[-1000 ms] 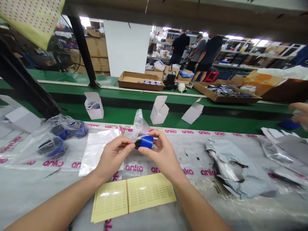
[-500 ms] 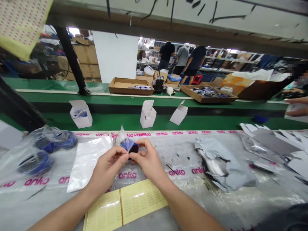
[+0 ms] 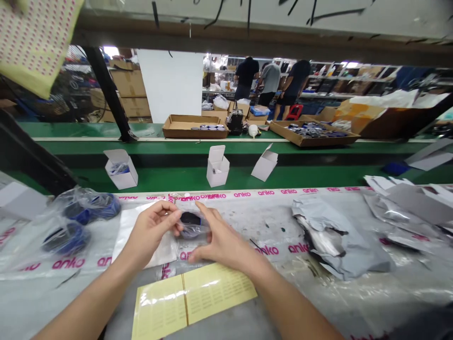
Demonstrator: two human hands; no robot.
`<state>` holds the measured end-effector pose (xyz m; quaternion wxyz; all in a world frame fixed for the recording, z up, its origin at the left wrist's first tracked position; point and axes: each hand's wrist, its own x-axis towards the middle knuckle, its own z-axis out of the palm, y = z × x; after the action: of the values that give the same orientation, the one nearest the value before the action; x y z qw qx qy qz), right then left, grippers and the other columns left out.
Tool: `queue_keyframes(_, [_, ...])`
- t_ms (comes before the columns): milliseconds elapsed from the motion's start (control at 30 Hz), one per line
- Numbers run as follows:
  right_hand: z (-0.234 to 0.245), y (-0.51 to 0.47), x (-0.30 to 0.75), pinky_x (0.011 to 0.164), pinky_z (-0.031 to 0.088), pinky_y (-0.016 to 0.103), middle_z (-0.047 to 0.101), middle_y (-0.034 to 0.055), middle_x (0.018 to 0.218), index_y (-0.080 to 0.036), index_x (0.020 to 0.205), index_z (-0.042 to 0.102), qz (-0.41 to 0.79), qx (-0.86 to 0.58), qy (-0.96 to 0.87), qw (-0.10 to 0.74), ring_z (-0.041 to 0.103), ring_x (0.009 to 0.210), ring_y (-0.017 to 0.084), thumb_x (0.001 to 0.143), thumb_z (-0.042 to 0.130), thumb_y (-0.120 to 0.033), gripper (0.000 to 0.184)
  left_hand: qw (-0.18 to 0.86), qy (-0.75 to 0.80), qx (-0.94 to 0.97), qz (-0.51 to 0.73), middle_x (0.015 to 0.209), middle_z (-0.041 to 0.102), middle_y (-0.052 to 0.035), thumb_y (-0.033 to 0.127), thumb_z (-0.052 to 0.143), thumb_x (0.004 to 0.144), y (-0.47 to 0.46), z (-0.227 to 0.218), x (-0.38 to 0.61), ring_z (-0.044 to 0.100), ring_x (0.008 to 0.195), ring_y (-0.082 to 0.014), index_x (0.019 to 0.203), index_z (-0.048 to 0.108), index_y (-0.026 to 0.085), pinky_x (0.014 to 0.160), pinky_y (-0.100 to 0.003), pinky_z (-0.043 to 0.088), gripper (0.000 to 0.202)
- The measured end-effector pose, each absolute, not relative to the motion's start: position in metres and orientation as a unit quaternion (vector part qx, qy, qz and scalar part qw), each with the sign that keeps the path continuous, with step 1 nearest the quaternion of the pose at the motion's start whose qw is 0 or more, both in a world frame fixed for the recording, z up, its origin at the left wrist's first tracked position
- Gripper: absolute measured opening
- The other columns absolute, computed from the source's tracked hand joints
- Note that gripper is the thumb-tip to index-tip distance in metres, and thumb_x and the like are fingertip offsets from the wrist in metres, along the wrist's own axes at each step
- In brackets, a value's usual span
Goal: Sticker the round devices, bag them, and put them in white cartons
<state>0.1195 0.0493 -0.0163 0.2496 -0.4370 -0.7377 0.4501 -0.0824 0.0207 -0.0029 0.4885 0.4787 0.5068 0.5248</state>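
Observation:
My left hand (image 3: 157, 231) pinches the edge of a clear plastic bag (image 3: 193, 231) holding a round blue and black item (image 3: 191, 218). On the bag's other side is my right hand (image 3: 221, 238), its thumb and fingers spread apart; whether a fingertip touches the bag I cannot tell. Beneath my left hand lies a stack of white plastic bags (image 3: 159, 250). A yellow label sheet (image 3: 219, 288) rests nearer to me. Similar blue items in clear bags (image 3: 67, 238) sit to the left.
White open boxes (image 3: 217, 172) stand on the green conveyor (image 3: 170, 177) ahead. A torn grey mailer bag (image 3: 354, 250) lies to the right, beside loose white cartons (image 3: 406, 203). Beyond are shallow cardboard trays (image 3: 196, 132). An overhead shelf (image 3: 226, 33) crosses the top.
The blue item now sits inside the clear bag, turned with its black part upward. My right hand has released its pinch and spread its fingers. At far right, another person's hand has left view.

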Motion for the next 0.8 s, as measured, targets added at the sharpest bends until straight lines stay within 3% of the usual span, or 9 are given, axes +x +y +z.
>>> queue_keyframes(67, [-0.018, 0.045, 0.107, 0.088, 0.053, 0.047, 0.052, 0.0111, 0.143, -0.036, 0.156, 0.032, 0.394, -0.447, -0.773, 0.218, 0.061, 0.114, 0.035, 0.067, 0.091, -0.044, 0.107, 0.497, 0.495, 0.506, 0.502, 0.066, 0.071, -0.0038, 0.042, 0.08, 0.081, 0.019, -0.001, -0.082, 0.066, 0.06, -0.0158, 0.085, 0.068, 0.018, 0.059, -0.026, 0.054, 0.027])
queue_keyframes(167, [-0.017, 0.043, 0.09, 0.081, 0.052, 0.043, 0.059, 0.0111, 0.129, -0.028, 0.139, 0.053, 0.306, -0.452, -0.813, 0.205, 0.066, 0.103, 0.032, 0.089, 0.071, -0.037, 0.054, 0.476, 0.495, 0.54, 0.487, 0.072, 0.073, -0.0052, 0.041, 0.08, 0.081, 0.017, 0.003, -0.083, 0.068, 0.067, -0.0176, 0.091, 0.071, 0.019, 0.062, -0.027, 0.055, 0.025])
queue_keyframes(233, [-0.013, 0.047, 0.09, 0.077, 0.051, 0.04, 0.061, 0.0099, 0.122, -0.026, 0.127, 0.06, 0.282, -0.445, -0.826, 0.2, 0.066, 0.096, 0.029, 0.09, 0.068, -0.031, 0.039, 0.438, 0.508, 0.541, 0.508, 0.073, 0.072, -0.0047, 0.042, 0.079, 0.081, 0.017, 0.006, -0.085, 0.066, 0.065, -0.0167, 0.094, 0.072, 0.019, 0.058, -0.025, 0.053, 0.027])
queue_keyframes(333, [-0.003, 0.064, 0.111, 0.077, 0.049, 0.037, 0.065, 0.0073, 0.108, -0.023, 0.113, 0.064, 0.29, -0.458, -0.816, 0.202, 0.063, 0.092, 0.026, 0.081, 0.072, -0.024, 0.033, 0.385, 0.538, 0.504, 0.555, 0.073, 0.069, -0.0027, 0.045, 0.078, 0.08, 0.022, 0.008, -0.088, 0.06, 0.06, -0.0141, 0.093, 0.071, 0.019, 0.053, -0.024, 0.047, 0.029])
queue_keyframes(467, [0.017, 0.106, 0.155, 0.068, 0.049, 0.031, 0.068, 0.0028, 0.086, -0.02, 0.086, 0.068, 0.299, -0.474, -0.809, 0.179, 0.061, 0.075, 0.019, 0.073, 0.075, -0.02, 0.014, 0.378, 0.574, 0.504, 0.523, 0.11, 0.071, -0.0085, 0.043, 0.08, 0.076, 0.054, 0.004, -0.078, 0.067, 0.097, -0.0224, 0.105, 0.069, 0.02, 0.081, -0.032, 0.054, 0.038])
queue_keyframes(567, [0.036, 0.145, 0.167, 0.064, 0.051, 0.031, 0.069, 0.0036, 0.088, -0.02, 0.098, 0.069, 0.267, -0.49, -0.803, 0.21, 0.062, 0.069, 0.018, 0.082, 0.07, -0.031, 0.019, 0.395, 0.588, 0.509, 0.49, 0.144, 0.057, -0.0167, 0.027, 0.088, 0.063, 0.101, 0.0, -0.06, 0.05, 0.137, -0.0339, 0.123, 0.062, 0.017, 0.112, -0.045, 0.042, 0.067])
queue_keyframes(667, [0.049, 0.177, 0.153, 0.085, 0.053, 0.038, 0.063, 0.0115, 0.119, -0.019, 0.126, 0.057, 0.17, -0.513, -0.79, 0.29, 0.064, 0.099, 0.024, 0.088, 0.061, -0.031, 0.04, 0.396, 0.577, 0.504, 0.506, 0.161, 0.038, -0.0202, 0.011, 0.093, 0.047, 0.151, -0.005, -0.039, 0.03, 0.152, -0.0365, 0.139, 0.051, 0.015, 0.124, -0.045, 0.024, 0.102])
queue_keyframes(733, [0.051, 0.192, 0.139, 0.097, 0.048, 0.038, 0.051, 0.0147, 0.136, -0.019, 0.137, 0.047, 0.111, -0.509, -0.791, 0.321, 0.057, 0.117, 0.025, 0.09, 0.059, -0.027, 0.05, 0.412, 0.561, 0.498, 0.517, 0.16, 0.038, -0.0207, 0.008, 0.094, 0.046, 0.177, -0.011, -0.029, 0.033, 0.15, -0.0368, 0.144, 0.046, 0.017, 0.124, -0.047, 0.026, 0.11])
queue_keyframes(800, [0.049, 0.202, 0.127, 0.097, 0.048, 0.037, 0.045, 0.0146, 0.141, -0.021, 0.14, 0.046, 0.076, -0.496, -0.807, 0.312, 0.057, 0.119, 0.025, 0.09, 0.059, -0.025, 0.052, 0.435, 0.542, 0.491, 0.525, 0.149, 0.051, -0.021, 0.006, 0.093, 0.049, 0.195, -0.02, -0.023, 0.046, 0.141, -0.037, 0.141, 0.048, 0.017, 0.118, -0.051, 0.035, 0.104])
